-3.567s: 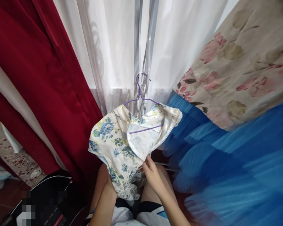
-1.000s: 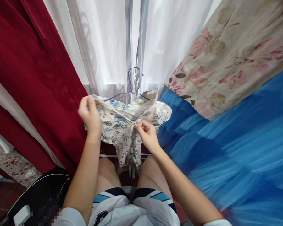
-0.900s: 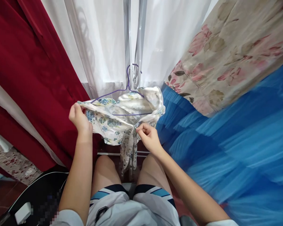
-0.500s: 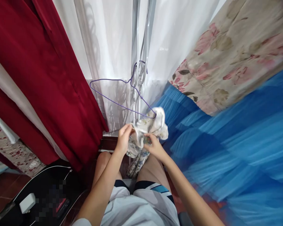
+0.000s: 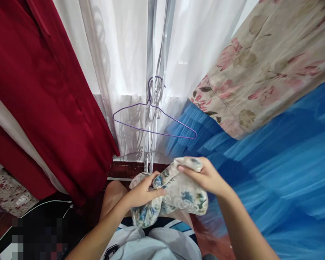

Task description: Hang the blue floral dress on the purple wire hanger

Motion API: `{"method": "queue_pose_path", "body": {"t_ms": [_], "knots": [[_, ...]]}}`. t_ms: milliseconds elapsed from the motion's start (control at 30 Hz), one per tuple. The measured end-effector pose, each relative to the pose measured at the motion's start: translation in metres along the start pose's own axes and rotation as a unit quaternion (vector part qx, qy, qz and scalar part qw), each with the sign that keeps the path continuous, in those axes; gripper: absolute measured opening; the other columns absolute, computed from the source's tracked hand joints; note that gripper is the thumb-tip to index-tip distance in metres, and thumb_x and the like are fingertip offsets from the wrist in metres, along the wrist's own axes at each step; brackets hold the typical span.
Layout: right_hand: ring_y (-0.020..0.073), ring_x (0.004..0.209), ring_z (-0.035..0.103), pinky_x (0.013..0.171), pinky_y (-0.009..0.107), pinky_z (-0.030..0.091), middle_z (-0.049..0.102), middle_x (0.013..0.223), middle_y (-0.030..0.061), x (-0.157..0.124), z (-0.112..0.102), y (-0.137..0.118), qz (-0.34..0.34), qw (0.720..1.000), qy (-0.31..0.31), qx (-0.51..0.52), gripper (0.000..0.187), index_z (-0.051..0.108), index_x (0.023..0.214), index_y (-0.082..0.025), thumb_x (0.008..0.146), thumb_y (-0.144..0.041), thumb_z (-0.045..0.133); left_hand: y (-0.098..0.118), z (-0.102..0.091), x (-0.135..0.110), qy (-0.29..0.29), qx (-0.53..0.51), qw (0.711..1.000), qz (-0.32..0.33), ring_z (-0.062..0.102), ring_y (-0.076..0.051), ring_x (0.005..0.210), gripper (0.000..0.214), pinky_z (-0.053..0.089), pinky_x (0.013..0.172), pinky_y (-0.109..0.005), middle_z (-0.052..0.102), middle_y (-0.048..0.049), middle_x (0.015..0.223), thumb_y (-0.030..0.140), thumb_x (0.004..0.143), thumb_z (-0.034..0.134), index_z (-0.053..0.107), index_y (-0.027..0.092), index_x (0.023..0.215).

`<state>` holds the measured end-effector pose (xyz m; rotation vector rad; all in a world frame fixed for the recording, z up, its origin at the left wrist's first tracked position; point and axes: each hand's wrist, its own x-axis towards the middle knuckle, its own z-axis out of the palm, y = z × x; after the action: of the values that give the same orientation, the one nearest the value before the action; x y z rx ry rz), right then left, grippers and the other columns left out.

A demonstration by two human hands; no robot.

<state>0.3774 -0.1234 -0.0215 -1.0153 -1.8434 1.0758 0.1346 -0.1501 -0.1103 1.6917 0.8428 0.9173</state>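
A white cloth garment with a blue and green floral print (image 5: 188, 195) is bunched up over my lap. My left hand (image 5: 146, 193) grips its gathered middle, fingers and thumb closed on the fabric. My right hand (image 5: 206, 175) pinches the upper right part, the thumb on top and the other fingers mostly hidden behind the cloth. What kind of garment it is cannot be made out. Just beyond my hands a purple wire hanger (image 5: 154, 133) hangs bare by its hook, apart from the cloth.
Silvery straps (image 5: 151, 151) run down behind the hanger, before a white curtain (image 5: 124, 47). A red curtain (image 5: 62, 90) hangs at left, floral cloth (image 5: 241, 86) and blue ruffled fabric (image 5: 260, 173) at right. A black surface with a white cable (image 5: 40, 204) lies lower left.
The floral garment has come off the hanger's right end and moved down to my lap. The hanger has swung to face me. My right hand has moved right, spreading the cloth.
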Motion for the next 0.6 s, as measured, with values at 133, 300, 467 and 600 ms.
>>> {"method": "queue_pose_path", "body": {"t_ms": [133, 300, 467, 600], "knots": [[0.0087, 0.049, 0.046, 0.046, 0.023, 0.035, 0.056, 0.056, -0.0010, 0.038, -0.057, -0.015, -0.065, 0.981, 0.180, -0.042, 0.018, 0.071, 0.068, -0.014, 0.068, -0.027, 0.083, 0.008, -0.020, -0.007, 0.070, 0.100, 0.992, -0.011, 0.060, -0.017, 0.080, 0.018, 0.045, 0.075, -0.025, 0.067, -0.0012, 0.086, 0.029, 0.094, 0.051, 0.066, 0.020, 0.096], [0.0112, 0.065, 0.060, 0.060, 0.024, 0.045, 0.071, 0.073, 0.0033, 0.126, -0.069, -0.023, -0.082, 0.978, 0.192, -0.010, 0.023, 0.077, 0.081, -0.010, 0.071, -0.031, 0.079, 0.019, -0.046, -0.003, 0.178, 0.019, 0.984, -0.001, 0.053, -0.015, 0.071, 0.018, 0.040, 0.066, -0.023, 0.061, 0.0002, 0.077, 0.029, 0.091, 0.050, 0.064, 0.018, 0.088], [0.0154, 0.069, 0.067, 0.061, 0.023, 0.050, 0.075, 0.080, 0.0037, 0.162, -0.046, -0.023, -0.020, 0.996, 0.043, 0.073, 0.034, 0.078, 0.096, -0.014, 0.075, -0.040, 0.077, 0.015, -0.098, -0.008, 0.185, -0.062, 0.980, -0.029, 0.045, -0.013, 0.062, 0.016, 0.034, 0.055, -0.022, 0.052, 0.0019, 0.069, 0.033, 0.083, 0.055, 0.058, 0.018, 0.081], [0.0193, 0.079, 0.071, 0.071, 0.027, 0.054, 0.079, 0.095, 0.0031, 0.145, -0.049, -0.031, 0.008, 0.996, 0.020, 0.088, 0.045, 0.076, 0.113, -0.022, 0.070, -0.035, 0.082, 0.002, -0.159, -0.008, 0.120, 0.224, 0.967, -0.008, 0.050, -0.016, 0.071, 0.019, 0.040, 0.067, -0.026, 0.055, 0.0000, 0.072, 0.027, 0.087, 0.045, 0.056, 0.019, 0.074]]}}
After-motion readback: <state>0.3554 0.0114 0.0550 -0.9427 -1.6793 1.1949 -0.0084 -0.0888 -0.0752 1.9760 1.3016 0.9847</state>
